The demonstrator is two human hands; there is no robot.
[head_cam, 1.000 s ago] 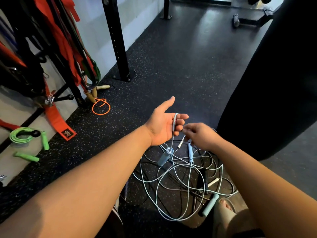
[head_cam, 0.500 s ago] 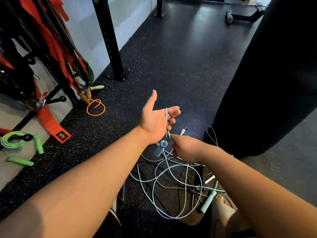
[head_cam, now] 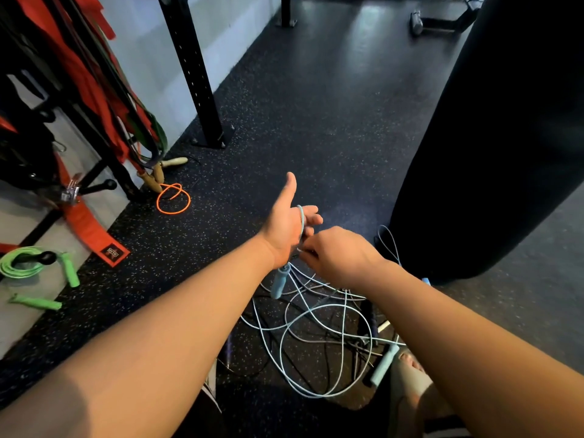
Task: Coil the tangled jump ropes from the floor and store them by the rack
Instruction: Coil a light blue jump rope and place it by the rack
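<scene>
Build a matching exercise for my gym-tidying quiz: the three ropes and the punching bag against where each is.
1 light blue rope
2 orange rope
3 green rope
4 punching bag

A coiled at the far left edge
B big and black, at right
C looped over the left hand
D small loop on the speckled floor

Pairs: 1-C, 2-D, 3-A, 4-B

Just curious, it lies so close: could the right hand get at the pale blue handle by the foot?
Probably yes, once freed. The right hand is pinching the blue rope at the left hand; the handle lies uncovered on the floor beside the right forearm.
</scene>
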